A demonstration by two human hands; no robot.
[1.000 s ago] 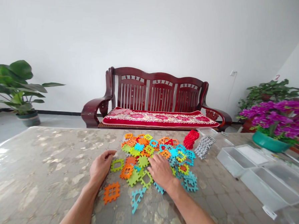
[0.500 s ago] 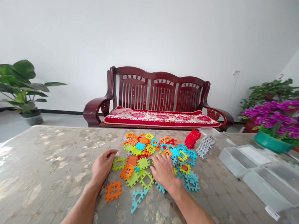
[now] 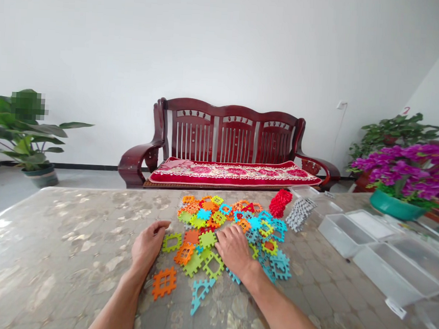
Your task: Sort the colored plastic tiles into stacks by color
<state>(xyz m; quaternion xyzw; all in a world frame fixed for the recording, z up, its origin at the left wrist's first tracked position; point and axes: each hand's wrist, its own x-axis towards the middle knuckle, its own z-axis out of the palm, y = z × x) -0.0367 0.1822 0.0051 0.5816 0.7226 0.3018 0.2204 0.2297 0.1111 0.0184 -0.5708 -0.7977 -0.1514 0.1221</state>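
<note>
My left hand [image 3: 148,244] rests on its side on the table, loosely curved, with nothing visible in it. Just right of its fingers lies a green tile with a cut-out [image 3: 172,242]. My right hand [image 3: 234,249] lies palm down over the pile of notched plastic tiles, its fingers stretched forward. Its fingertips are beside a solid green tile [image 3: 207,240]; what lies under the palm is hidden. Between my forearms are an orange window tile [image 3: 164,282], a blue triangular piece [image 3: 201,295] and a green frame tile [image 3: 213,264]. More blue tiles [image 3: 280,264] spread to the right.
Behind the pile's right side are stacked red pieces [image 3: 280,203] and stacked grey pieces [image 3: 301,214]. Clear plastic boxes [image 3: 390,276] stand at the right, near a teal flower pot [image 3: 397,207]. A patterned cloth covers the table [image 3: 71,255]. Beyond it is a wooden bench [image 3: 235,136].
The view has shifted slightly, moving the whole scene a little left. My right hand has slid slightly over the pile, near the solid green tile. My left hand keeps its place.
</note>
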